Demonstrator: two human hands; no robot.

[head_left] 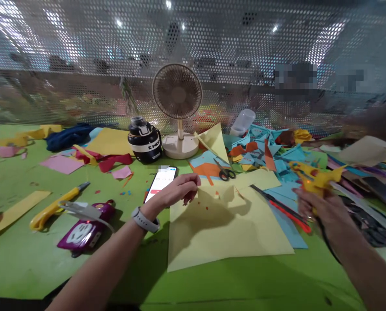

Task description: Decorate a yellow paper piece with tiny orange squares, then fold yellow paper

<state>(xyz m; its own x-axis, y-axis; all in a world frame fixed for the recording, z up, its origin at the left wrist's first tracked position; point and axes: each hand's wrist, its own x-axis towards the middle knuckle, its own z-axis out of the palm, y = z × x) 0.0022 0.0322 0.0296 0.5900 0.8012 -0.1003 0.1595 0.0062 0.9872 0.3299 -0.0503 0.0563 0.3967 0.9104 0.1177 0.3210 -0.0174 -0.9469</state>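
My right hand (324, 214) grips a yellow hot glue gun (320, 179) with a small orange light on its body and a glue stick out of its back. My left hand (183, 188), a grey watch on its wrist, is over the upper left corner of a pale yellow sheet of paper (225, 233). Its fingers are curled closed, and anything between them is hidden. Small orange scraps lie on the sheet. A red and black utility knife (286, 211) rests across its right side, over blue paper (291, 231). Black scissors (227, 172) lie behind.
A phone (160, 183) lies beside my left hand. Behind stand a black bottle (145, 142) and a fan (180, 144). At left are a purple power strip (85, 229) with a plug and a yellow-handled tool (55, 207). Blue paper scraps (277, 147) pile up at the back right.
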